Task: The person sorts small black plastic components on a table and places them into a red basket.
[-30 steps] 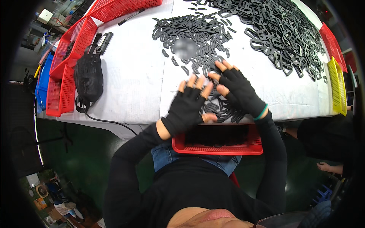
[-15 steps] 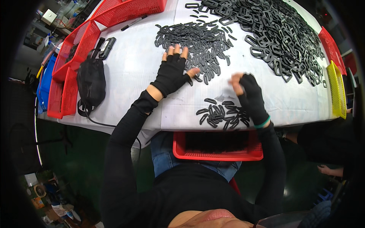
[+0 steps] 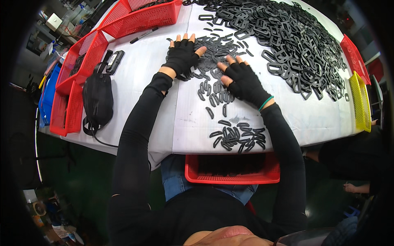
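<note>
Both my hands wear black fingerless gloves and rest on a pile of small dark, curved plastic pieces [image 3: 213,49] on the white-covered table. My left hand [image 3: 182,55] lies over the pile's left side, fingers spread and pointing away from me. Over its right side is my right hand [image 3: 242,78], fingers apart and slanting left. Part of the pile is hidden under both palms. Between the hands a loose trail of pieces runs toward me. A smaller group of the same pieces [image 3: 232,135] lies near the table's front edge.
A large heap of black rectangular rings [image 3: 295,45] covers the far right. Red baskets [image 3: 139,18] line the left and back; a yellow basket [image 3: 362,102] stands right. A black pouch [image 3: 98,98], a marker [image 3: 143,35] and a red tray [image 3: 232,179] at my lap are also here.
My right hand has moved up and left from beside the small group onto the pile. My left hand has shifted farther away. Some pieces now lie spread nearer to me.
</note>
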The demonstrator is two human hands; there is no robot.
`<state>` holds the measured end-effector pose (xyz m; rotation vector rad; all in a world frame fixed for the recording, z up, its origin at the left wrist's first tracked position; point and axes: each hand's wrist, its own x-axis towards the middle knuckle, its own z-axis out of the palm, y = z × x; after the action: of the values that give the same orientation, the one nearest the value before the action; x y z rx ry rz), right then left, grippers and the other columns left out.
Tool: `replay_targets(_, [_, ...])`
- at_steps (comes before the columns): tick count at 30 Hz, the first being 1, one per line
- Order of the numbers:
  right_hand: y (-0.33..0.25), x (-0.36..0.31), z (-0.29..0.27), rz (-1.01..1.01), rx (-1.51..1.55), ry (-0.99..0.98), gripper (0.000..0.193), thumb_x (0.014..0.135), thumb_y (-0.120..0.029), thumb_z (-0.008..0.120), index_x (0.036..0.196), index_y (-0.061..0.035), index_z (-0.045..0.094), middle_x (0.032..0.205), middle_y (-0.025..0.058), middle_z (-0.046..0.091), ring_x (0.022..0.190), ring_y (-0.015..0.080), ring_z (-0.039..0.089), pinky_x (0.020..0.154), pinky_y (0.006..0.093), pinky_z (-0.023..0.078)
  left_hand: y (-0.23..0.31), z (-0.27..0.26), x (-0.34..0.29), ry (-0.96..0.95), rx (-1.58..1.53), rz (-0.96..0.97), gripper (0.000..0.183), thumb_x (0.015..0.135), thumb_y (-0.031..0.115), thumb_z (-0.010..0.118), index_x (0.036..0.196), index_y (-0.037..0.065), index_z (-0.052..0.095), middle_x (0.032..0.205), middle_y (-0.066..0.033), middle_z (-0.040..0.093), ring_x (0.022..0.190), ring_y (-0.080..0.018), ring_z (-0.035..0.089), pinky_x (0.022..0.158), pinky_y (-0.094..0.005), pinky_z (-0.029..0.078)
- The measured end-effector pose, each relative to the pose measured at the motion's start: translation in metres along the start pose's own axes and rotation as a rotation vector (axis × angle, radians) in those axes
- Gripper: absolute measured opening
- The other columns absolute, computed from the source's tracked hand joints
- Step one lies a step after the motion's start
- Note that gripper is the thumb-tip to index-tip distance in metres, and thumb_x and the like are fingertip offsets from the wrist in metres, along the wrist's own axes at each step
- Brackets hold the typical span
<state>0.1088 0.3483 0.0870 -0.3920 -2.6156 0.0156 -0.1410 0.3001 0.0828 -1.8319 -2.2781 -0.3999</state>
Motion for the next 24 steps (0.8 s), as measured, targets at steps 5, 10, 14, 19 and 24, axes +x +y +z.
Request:
replay_targets(5, [0.022, 0.002, -0.003, 0.134, 0.321, 0.08, 0.04, 0.093, -0.036, 0.053, 0.126, -0.0139, 0.056, 0.134, 0.0161, 0.05, 0.123, 0.0357, 0.046, 0.104, 0.0463, 0.033, 0.039, -0.001, -0.009, -0.042, -0.083, 0.335, 0.067, 0.09, 0.056, 0.046, 0.139, 0.011, 0.041, 0.143, -0.0198, 0.039, 0.133, -0.041, 0.033, 0.107, -0.0564, 0.021])
replay_targets(10, [0.087, 0.018, 0.024, 0.338, -0.044, 0.171, 0.049, 0.093, -0.041, 0.05, 0.134, -0.0144, 0.048, 0.137, 0.0249, 0.043, 0.122, 0.04, 0.045, 0.101, 0.0482, 0.034, 0.081, -0.024, -0.061, -0.124, -0.239, 0.654, 0.066, 0.09, 0.054, 0.049, 0.141, 0.013, 0.041, 0.146, -0.0229, 0.034, 0.134, -0.0447, 0.03, 0.109, -0.0589, 0.017])
replay_targets(14, [0.059, 0.026, 0.023, 0.108, 0.021, 0.037, 0.043, 0.096, -0.037, 0.044, 0.129, -0.0111, 0.054, 0.134, 0.0196, 0.05, 0.125, 0.0401, 0.044, 0.104, 0.0474, 0.034, 0.054, -0.041, -0.054, -0.11, -0.396, 0.547, 0.065, 0.088, 0.053, 0.055, 0.139, 0.015, 0.044, 0.143, -0.0214, 0.037, 0.136, -0.0418, 0.028, 0.11, -0.0597, 0.014])
replay_targets(19, [0.06, 0.064, 0.026, 0.219, 0.292, 0.125, 0.044, 0.097, -0.037, 0.043, 0.129, -0.0087, 0.052, 0.136, 0.0182, 0.048, 0.126, 0.0337, 0.044, 0.104, 0.0386, 0.036, -0.051, -0.003, 0.002, 0.047, -0.145, -0.186, 0.08, 0.092, 0.065, 0.035, 0.143, 0.004, 0.033, 0.146, -0.0265, 0.033, 0.138, -0.0408, 0.028, 0.11, -0.0568, 0.019])
replay_targets(24, [0.099, 0.12, 0.07, 0.097, -0.081, 0.073, 0.048, 0.098, -0.041, 0.037, 0.138, -0.014, 0.044, 0.143, 0.0171, 0.041, 0.134, 0.0364, 0.035, 0.111, 0.0488, 0.024, -0.052, 0.01, 0.012, -0.068, 0.026, -0.257, 0.068, 0.097, 0.056, 0.031, 0.145, 0.008, 0.032, 0.148, -0.0227, 0.031, 0.14, -0.0377, 0.025, 0.113, -0.0507, 0.017])
